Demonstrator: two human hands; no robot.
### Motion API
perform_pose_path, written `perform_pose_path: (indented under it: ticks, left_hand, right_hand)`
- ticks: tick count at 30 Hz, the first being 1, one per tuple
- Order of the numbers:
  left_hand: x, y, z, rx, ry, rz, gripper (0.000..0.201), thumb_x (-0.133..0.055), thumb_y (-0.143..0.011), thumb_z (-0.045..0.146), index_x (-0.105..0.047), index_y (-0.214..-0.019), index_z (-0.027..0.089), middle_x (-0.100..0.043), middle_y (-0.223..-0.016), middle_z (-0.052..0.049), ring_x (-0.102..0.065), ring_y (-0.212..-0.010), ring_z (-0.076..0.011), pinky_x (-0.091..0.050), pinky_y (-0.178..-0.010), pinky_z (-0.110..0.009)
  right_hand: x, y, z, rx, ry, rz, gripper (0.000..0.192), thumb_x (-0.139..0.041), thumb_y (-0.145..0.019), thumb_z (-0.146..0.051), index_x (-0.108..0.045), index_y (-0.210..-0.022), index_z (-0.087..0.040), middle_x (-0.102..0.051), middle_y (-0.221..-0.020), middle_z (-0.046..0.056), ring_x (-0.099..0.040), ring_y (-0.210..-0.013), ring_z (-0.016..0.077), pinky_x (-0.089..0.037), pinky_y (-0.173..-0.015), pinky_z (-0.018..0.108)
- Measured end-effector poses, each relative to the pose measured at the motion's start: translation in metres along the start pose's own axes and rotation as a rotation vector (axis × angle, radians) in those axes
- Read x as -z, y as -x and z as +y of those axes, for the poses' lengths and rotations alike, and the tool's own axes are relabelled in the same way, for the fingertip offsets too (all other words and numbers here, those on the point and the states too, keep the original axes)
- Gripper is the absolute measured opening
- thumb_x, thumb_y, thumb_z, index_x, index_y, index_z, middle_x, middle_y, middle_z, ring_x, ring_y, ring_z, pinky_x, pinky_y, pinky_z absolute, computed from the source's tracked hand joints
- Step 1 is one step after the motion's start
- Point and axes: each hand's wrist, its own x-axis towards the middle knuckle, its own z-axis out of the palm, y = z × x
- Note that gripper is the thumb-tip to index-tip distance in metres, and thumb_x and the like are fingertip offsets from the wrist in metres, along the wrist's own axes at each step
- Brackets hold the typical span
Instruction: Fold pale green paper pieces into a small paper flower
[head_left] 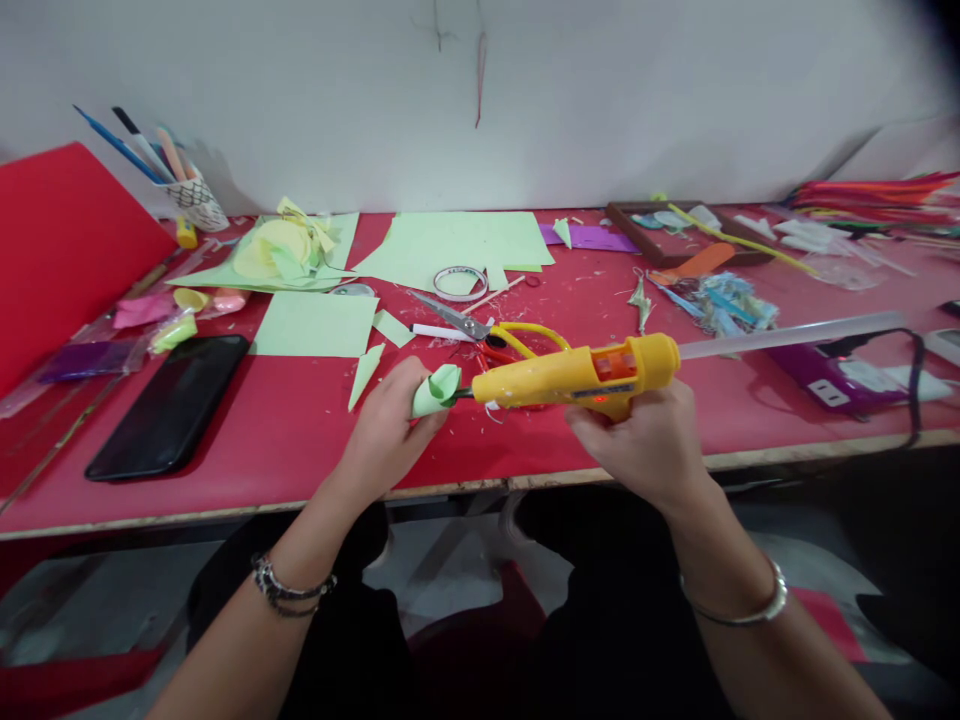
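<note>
— What have your fingers got right now?

— My left hand [390, 425] is pinched shut around a rolled light-green paper petal [435, 390], at the middle of the frame just above the red table [285, 430] edge. My right hand [645, 440] is wrapped closed on the grip of the yellow hot glue gun [577, 375], its nozzle touching the roll.

— So which step is that?

— Gluing the curl, I judge. Next calls for 1 gentle squeeze of the trigger, keeping my fingertips off the hot tip.

— Anything close by?

— Scissors [487, 330] just behind the gun; a black phone [169, 405] at the left.
</note>
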Motion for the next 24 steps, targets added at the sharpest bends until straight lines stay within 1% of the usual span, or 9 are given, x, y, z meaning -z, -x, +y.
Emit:
perform_pose_path:
  ticks: [4, 9, 12, 18, 21, 24]
  left_hand:
    - [0.000, 0.000, 0.000, -0.006, 0.007, -0.005, 0.015, -0.049, -0.075, 0.012, -0.037, -0.070, 0.019, -0.043, -0.066, 0.002, -0.044, -0.060, -0.0116, -0.033, -0.051, -0.021]
    - [-0.001, 0.000, -0.001, 0.002, 0.006, 0.008, 0.017, -0.050, -0.074, 0.012, -0.036, -0.068, 0.020, -0.041, -0.064, 0.003, -0.042, -0.057, -0.0109, -0.032, -0.050, -0.021]
    - [-0.001, 0.000, -0.002, -0.001, 0.014, 0.013, 0.017, -0.050, -0.074, 0.012, -0.036, -0.067, 0.020, -0.040, -0.062, 0.004, -0.041, -0.056, -0.0106, -0.031, -0.049, -0.021]
    - [-0.001, 0.000, -0.002, 0.007, 0.018, 0.014, 0.017, -0.052, -0.073, 0.013, -0.037, -0.068, 0.019, -0.040, -0.063, 0.004, -0.040, -0.056, -0.0100, -0.031, -0.051, -0.021]
    - [-0.002, 0.000, -0.002, 0.023, 0.042, 0.007, 0.018, -0.053, -0.073, 0.013, -0.037, -0.068, 0.019, -0.041, -0.064, 0.004, -0.041, -0.057, -0.0096, -0.033, -0.052, -0.020]
    - [-0.002, 0.000, -0.002, 0.060, 0.066, -0.015, 0.017, -0.052, -0.073, 0.012, -0.037, -0.068, 0.019, -0.040, -0.063, 0.004, -0.040, -0.055, -0.0092, -0.032, -0.051, -0.020]
  right_hand:
    - [0.001, 0.000, 0.000, 0.005, 0.032, -0.002, 0.013, -0.052, -0.063, -0.020, -0.043, -0.054, -0.021, -0.045, -0.046, -0.001, -0.045, -0.041, 0.0118, -0.034, -0.041, 0.023]
    - [0.002, -0.001, 0.001, 0.033, 0.063, 0.009, 0.015, -0.052, -0.064, -0.020, -0.041, -0.054, -0.021, -0.046, -0.046, 0.000, -0.048, -0.042, 0.0127, -0.036, -0.042, 0.023]
    - [0.003, -0.001, 0.001, 0.036, 0.052, 0.013, 0.015, -0.053, -0.064, -0.020, -0.042, -0.054, -0.021, -0.046, -0.046, 0.000, -0.048, -0.043, 0.0126, -0.036, -0.042, 0.022]
    - [0.001, -0.002, 0.002, 0.021, 0.026, 0.021, 0.019, -0.053, -0.063, -0.021, -0.040, -0.049, -0.021, -0.046, -0.044, -0.001, -0.044, -0.040, 0.0122, -0.033, -0.040, 0.024]
    - [-0.002, -0.002, 0.005, -0.015, 0.006, 0.027, 0.014, -0.054, -0.061, -0.021, -0.045, -0.051, -0.021, -0.047, -0.045, -0.001, -0.046, -0.042, 0.0134, -0.035, -0.042, 0.025]
    - [-0.006, -0.005, 0.010, -0.106, -0.034, 0.004, 0.012, -0.056, -0.060, -0.020, -0.047, -0.052, -0.020, -0.048, -0.046, -0.001, -0.048, -0.044, 0.0137, -0.036, -0.044, 0.026]
